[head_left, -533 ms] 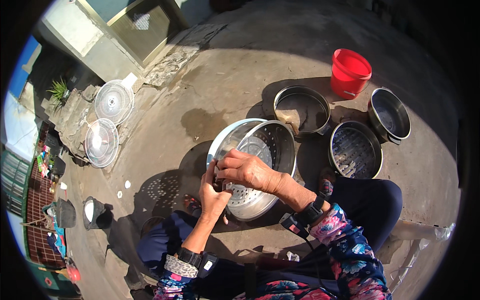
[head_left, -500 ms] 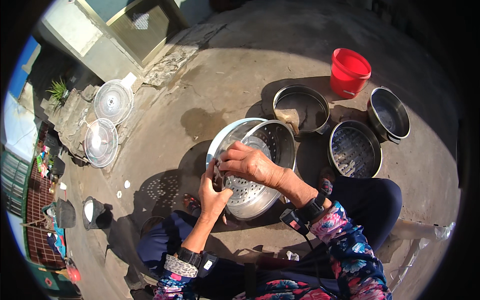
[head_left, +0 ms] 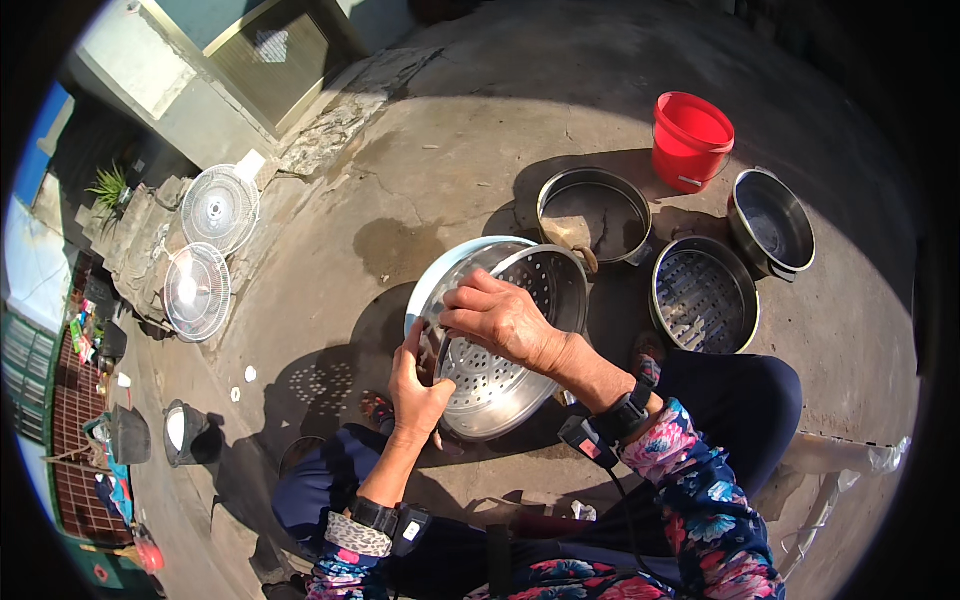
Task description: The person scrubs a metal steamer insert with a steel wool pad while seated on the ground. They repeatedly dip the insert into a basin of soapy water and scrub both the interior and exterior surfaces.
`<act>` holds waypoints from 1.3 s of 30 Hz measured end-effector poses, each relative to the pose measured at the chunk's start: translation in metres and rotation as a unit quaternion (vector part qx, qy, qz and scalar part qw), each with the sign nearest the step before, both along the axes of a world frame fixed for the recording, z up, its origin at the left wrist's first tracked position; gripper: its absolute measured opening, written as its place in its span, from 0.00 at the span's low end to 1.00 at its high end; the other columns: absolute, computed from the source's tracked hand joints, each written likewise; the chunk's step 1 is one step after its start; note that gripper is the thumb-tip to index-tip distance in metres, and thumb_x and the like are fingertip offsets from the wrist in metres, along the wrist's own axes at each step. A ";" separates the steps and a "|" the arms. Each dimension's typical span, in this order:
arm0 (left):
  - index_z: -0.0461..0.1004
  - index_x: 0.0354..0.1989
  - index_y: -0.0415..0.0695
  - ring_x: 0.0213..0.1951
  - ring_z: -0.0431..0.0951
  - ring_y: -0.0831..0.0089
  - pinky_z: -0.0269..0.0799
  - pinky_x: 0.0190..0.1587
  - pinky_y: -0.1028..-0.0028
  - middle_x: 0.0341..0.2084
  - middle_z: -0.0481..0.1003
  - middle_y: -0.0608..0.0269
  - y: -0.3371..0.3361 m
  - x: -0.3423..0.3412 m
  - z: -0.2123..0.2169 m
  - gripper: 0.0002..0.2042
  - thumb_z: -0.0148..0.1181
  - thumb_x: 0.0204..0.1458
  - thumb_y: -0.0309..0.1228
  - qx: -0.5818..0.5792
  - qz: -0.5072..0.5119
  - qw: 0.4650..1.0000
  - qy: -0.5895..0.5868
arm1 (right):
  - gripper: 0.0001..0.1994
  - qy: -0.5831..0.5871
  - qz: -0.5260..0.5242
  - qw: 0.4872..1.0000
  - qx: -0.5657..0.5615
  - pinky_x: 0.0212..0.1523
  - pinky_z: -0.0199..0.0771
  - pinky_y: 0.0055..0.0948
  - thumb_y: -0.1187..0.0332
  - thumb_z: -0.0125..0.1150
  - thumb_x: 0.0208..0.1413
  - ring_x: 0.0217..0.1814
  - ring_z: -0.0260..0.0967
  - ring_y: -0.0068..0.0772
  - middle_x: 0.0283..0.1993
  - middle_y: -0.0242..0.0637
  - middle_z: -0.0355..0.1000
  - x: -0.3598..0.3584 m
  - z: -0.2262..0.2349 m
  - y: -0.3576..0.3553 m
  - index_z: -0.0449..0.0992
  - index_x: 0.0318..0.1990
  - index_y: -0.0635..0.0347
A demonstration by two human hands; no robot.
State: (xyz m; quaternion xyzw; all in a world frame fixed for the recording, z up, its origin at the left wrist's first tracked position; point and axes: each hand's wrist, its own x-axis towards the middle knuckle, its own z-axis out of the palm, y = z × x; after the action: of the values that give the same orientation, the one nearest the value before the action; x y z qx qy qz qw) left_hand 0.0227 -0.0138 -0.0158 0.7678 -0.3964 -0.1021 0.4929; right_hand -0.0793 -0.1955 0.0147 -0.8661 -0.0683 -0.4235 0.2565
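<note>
Hands (head_left: 500,320) curled over steamer tray (head_left: 520,390)

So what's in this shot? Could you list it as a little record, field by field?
Setting: outdoor concrete yard, strong sun and shadows
Left hand: grips the near rim of a perforated steel steamer tray, held tilted
Right hand: reaches over the tray's rim, fingers inside it
Under the tray: white basin
Beyond it: round metal pan, second perforated tray, steel pot, red bucket
Far left: two round glass lids
</note>
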 end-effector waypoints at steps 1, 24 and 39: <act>0.61 0.63 0.46 0.42 0.73 0.66 0.71 0.43 0.72 0.43 0.69 0.56 0.001 -0.001 0.000 0.40 0.57 0.31 0.19 0.015 0.001 1.000 -0.013 | 0.14 -0.006 0.014 1.000 -0.016 0.42 0.73 0.31 0.70 0.67 0.39 0.44 0.67 0.35 0.38 0.30 0.71 0.001 0.000 0.003 0.77 0.37 0.55; 0.57 0.66 0.49 0.48 0.72 0.62 0.73 0.46 0.69 0.52 0.66 0.51 -0.005 -0.002 0.015 0.41 0.69 0.39 0.35 0.004 -0.075 0.997 0.006 | 0.08 0.079 -0.008 0.993 -0.085 0.33 0.74 0.31 0.69 0.64 0.37 0.39 0.67 0.34 0.31 0.31 0.66 -0.016 0.028 0.004 0.76 0.29 0.58; 0.47 0.68 0.43 0.35 0.72 0.80 0.67 0.36 0.81 0.44 0.71 0.62 0.030 0.022 -0.007 0.40 0.57 0.54 0.53 -0.067 -0.224 0.934 0.270 | 0.11 0.076 -0.094 0.968 0.221 0.43 0.69 0.30 0.74 0.67 0.43 0.41 0.69 0.35 0.35 0.35 0.71 -0.048 0.003 -0.061 0.78 0.37 0.61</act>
State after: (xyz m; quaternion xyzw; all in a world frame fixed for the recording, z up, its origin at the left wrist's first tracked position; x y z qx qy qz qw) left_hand 0.0446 0.0166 -0.0224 0.5679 -0.4160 -0.3860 0.5961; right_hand -0.1277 -0.2567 0.0176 -0.8200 0.1281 -0.3836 0.4050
